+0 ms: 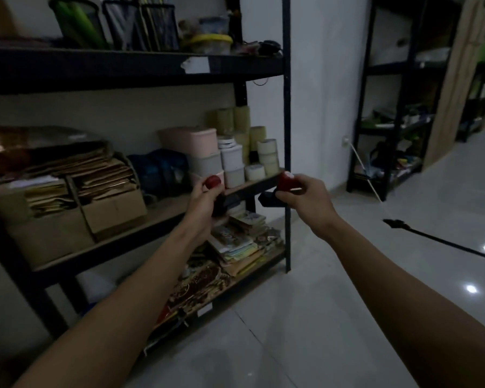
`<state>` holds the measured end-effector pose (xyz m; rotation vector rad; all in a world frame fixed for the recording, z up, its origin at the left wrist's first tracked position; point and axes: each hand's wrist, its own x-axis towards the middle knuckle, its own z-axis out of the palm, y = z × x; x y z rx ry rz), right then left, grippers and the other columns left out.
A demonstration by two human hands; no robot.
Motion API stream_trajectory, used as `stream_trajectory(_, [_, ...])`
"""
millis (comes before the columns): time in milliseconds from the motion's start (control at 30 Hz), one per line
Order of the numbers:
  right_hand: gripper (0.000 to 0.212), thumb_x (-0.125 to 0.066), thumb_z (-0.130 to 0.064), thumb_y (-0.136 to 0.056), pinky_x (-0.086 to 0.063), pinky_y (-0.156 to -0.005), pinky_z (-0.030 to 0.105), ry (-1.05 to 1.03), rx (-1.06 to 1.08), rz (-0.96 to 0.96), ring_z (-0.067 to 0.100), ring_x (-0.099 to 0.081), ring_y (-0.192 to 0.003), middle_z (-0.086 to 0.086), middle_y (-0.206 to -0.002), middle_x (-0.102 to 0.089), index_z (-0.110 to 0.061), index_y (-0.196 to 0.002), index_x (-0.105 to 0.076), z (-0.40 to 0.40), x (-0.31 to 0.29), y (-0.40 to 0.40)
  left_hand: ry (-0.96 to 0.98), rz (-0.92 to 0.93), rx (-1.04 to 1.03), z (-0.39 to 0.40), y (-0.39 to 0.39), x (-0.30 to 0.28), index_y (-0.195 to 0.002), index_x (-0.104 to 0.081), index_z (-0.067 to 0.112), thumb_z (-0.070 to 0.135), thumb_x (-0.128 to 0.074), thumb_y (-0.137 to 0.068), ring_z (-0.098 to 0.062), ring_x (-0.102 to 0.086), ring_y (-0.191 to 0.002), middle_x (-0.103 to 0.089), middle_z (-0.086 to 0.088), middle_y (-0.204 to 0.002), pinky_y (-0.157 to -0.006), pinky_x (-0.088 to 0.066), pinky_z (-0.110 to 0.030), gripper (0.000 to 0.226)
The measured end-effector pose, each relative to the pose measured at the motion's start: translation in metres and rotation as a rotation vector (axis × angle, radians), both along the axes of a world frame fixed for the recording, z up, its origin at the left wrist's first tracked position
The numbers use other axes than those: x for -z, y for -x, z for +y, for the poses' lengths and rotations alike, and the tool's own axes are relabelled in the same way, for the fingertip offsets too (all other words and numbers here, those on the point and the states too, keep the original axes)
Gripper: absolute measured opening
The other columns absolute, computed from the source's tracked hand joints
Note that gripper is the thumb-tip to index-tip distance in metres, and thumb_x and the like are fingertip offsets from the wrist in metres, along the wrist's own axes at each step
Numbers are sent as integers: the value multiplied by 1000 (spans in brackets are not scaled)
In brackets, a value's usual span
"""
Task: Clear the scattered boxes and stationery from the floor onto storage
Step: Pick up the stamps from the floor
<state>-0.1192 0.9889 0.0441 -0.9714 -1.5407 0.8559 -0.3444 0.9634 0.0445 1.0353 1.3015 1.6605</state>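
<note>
My left hand (203,204) grips a small object with a red rounded top (212,182) and a dark lower part, held up in front of the middle shelf (163,219) of a black rack. My right hand (305,198) grips a second red-and-black object (287,180), its black part (268,201) sticking out to the left below my fingers. The two hands are apart, level with the shelf's right end. What exactly the red objects are is unclear in the dim light.
On the middle shelf stand cardboard boxes of papers (76,197), a dark bag (163,169), stacked tubs (202,147) and tape rolls (266,155). Books (235,242) fill the bottom shelf. A black pole (443,242) lies on the tiled floor; a second rack (389,121) stands at the right.
</note>
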Motion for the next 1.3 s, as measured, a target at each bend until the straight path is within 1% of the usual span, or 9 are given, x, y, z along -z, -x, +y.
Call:
stream_trajectory(67, [38, -78, -10, -85, -51, -79, 18, -9, -33, -42, 14, -67, -95, 3, -103, -71, -13, -121, -68, 24, -2, 28, -53, 136, -34, 19, 28, 0, -125, -52, 34, 7, -61, -97, -25, -60, -111, -57, -2, -124, -77, -58, -39, 40])
stream_trajectory(167, [43, -78, -10, -84, -48, -81, 17, 2, -52, -89, 18, -64, -104, 5, -111, -68, -9, -126, -65, 67, 4, 72, -81, 441, -114, 45, 69, 7, -123, -50, 34, -2, -64, -93, -23, -55, -122, -55, -4, -133, -92, -50, -26, 50])
stream_trajectory(267, [42, -79, -10, -84, -47, -85, 21, 0, -75, -125, 16, -64, -103, 2, -108, -69, -9, -124, -66, 107, 20, 117, -69, 634, -186, 70, 111, 24, -129, -50, 25, -2, -67, -91, -21, -55, -122, -55, -4, -134, -105, -46, -36, 50])
stream_trajectory(433, [44, -80, -9, -82, -46, -90, 24, 32, -132, -197, 14, -62, -103, 1, -110, -68, -10, -124, -66, 154, 49, 183, 13, 766, -300, 104, 165, 59, -136, -46, 24, 8, -68, -93, -12, -49, -116, -53, 4, -131, -95, -40, -28, 51])
stream_trajectory(700, [54, -77, 2, -80, -49, -103, 34, 11, -179, -268, 15, -60, -111, 1, -119, -66, -14, -129, -61, 202, 63, 257, -4, 784, -324, 155, 192, 73, -132, -48, 20, 6, -74, -88, -14, -54, -114, -56, 2, -125, -93, -44, -26, 53])
stream_trajectory(833, [55, -78, 0, -79, -52, -101, 43, -16, -133, -323, 20, -64, -110, 4, -118, -69, -16, -129, -61, 208, 65, 270, -5, 790, -276, 175, 188, 67, -125, -50, 17, 1, -74, -85, -15, -57, -109, -60, -2, -120, -91, -47, -29, 49])
stream_trajectory(1000, [55, -77, -6, -82, -54, -96, 46, -27, -87, -354, 20, -66, -107, 2, -115, -71, -20, -132, -58, 208, 67, 279, 11, 736, -146, 187, 189, 64, -133, -50, 15, -4, -69, -88, -15, -54, -118, -56, -1, -125, -103, -45, -30, 52])
stream_trajectory(1167, [58, -76, -8, -85, -55, -94, 40, -83, -19, -342, 16, -65, -107, -1, -114, -71, -24, -137, -55, 202, 74, 282, 57, 680, -228, 175, 192, 76, -142, -43, 24, 2, -64, -93, -10, -55, -113, -55, 4, -122, -95, -46, -26, 58])
stream_trajectory(1300, [62, -72, -5, -87, -54, -94, 35, -73, -18, -298, 11, -63, -107, -4, -116, -69, -28, -141, -52, 196, 76, 285, 84, 710, -335, 177, 193, 84, -124, -57, 16, 6, -68, -91, -16, -62, -105, -63, 3, -108, -93, -54, -35, 36])
